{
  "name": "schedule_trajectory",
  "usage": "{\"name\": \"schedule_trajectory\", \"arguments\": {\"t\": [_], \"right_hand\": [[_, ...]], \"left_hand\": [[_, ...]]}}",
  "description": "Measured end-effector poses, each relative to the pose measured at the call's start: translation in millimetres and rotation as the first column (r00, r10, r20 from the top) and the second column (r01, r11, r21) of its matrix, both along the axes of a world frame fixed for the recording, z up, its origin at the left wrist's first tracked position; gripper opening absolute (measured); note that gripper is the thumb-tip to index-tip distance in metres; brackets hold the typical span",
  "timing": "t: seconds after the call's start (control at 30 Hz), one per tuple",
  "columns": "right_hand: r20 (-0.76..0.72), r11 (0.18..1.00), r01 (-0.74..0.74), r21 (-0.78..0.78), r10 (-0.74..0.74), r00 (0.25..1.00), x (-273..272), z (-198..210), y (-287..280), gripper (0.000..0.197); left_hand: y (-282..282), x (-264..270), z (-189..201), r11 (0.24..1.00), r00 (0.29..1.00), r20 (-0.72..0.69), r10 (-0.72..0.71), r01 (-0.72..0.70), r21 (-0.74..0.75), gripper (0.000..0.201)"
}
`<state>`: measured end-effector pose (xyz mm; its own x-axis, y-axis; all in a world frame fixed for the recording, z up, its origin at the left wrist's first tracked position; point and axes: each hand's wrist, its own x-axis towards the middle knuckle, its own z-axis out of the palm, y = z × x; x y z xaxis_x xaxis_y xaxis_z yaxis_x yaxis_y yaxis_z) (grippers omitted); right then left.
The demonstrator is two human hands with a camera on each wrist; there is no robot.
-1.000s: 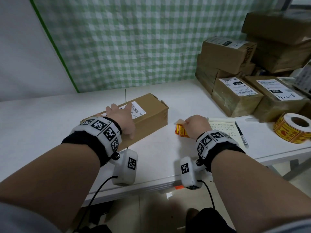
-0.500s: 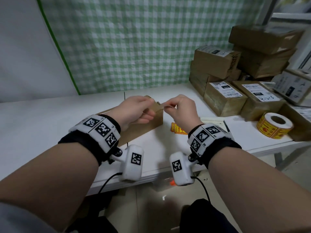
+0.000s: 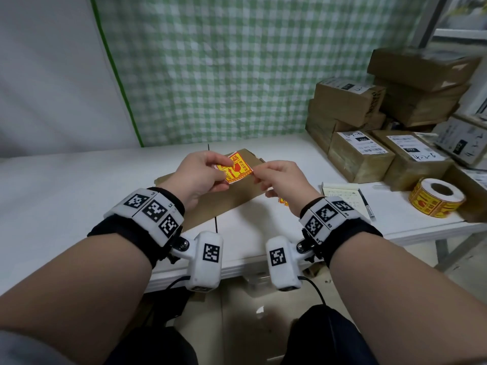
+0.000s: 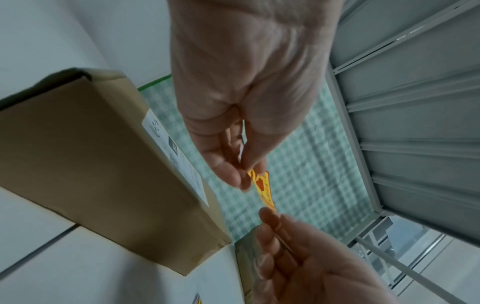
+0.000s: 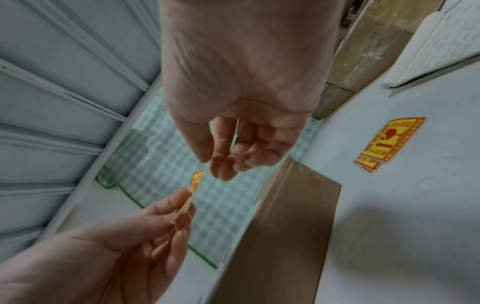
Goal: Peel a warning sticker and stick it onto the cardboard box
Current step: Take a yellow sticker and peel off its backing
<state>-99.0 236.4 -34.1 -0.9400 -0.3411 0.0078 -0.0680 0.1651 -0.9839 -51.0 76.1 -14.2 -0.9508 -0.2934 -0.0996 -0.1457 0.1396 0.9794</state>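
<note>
A yellow-and-red warning sticker [image 3: 237, 168] hangs in the air above the brown cardboard box [image 3: 237, 200], which lies on the white table [image 3: 79, 180]. My left hand [image 3: 222, 171] pinches the sticker's left part between thumb and fingers. My right hand [image 3: 259, 173] pinches its right edge with the fingertips. The left wrist view shows the sticker [image 4: 262, 189] edge-on between both hands, with the box [image 4: 91, 164] and its white shipping label to the left. In the right wrist view the sticker [image 5: 196, 183] sits between the fingertips, beside the box [image 5: 285, 226].
Spare warning stickers [image 5: 389, 142] lie on the table right of the box. A sticker roll [image 3: 434, 198], a notepad [image 3: 342, 196] and a pen [image 3: 367, 204] are at the right. Stacked labelled cartons [image 3: 369, 127] fill the back right corner.
My left hand left the box top and my right hand lifted a sticker off the table. Both hands met above the box and now hold the sticker face up.
</note>
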Motion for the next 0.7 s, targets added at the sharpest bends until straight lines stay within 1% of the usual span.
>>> {"name": "schedule_trajectory", "arguments": {"t": [0.07,0.13,0.27,0.4,0.6,0.7], "right_hand": [[-0.002,0.999,-0.036,-0.007,0.036,0.999,8,2,-4,0.018],[0.002,0.999,-0.036,-0.017,0.036,0.999,8,2,-5,0.019],[0.036,0.998,-0.04,-0.047,0.042,0.998,10,2,-7,0.016],[0.066,0.997,-0.055,-0.05,0.059,0.996,13,2,-10,0.015],[0.089,0.993,-0.117,-0.017,0.118,0.989,19,2,-14,0.014],[0.102,0.992,-0.124,-0.026,0.126,0.987,21,3,-15,0.014]], "left_hand": [[-5,7,2,0.999,1.0,-0.019,-0.002,0.002,-0.039,0.03],[-6,7,2,0.997,0.999,-0.035,-0.013,0.011,-0.079,0.028],[-7,9,2,0.995,0.997,-0.071,-0.006,0.0,-0.095,0.026],[-7,10,1,0.995,0.996,-0.094,-0.004,-0.006,-0.098,0.029],[-3,16,5,0.999,0.99,-0.139,0.019,-0.014,0.039,0.026],[-3,18,7,0.997,0.988,-0.15,0.03,-0.02,0.074,0.024]]}}
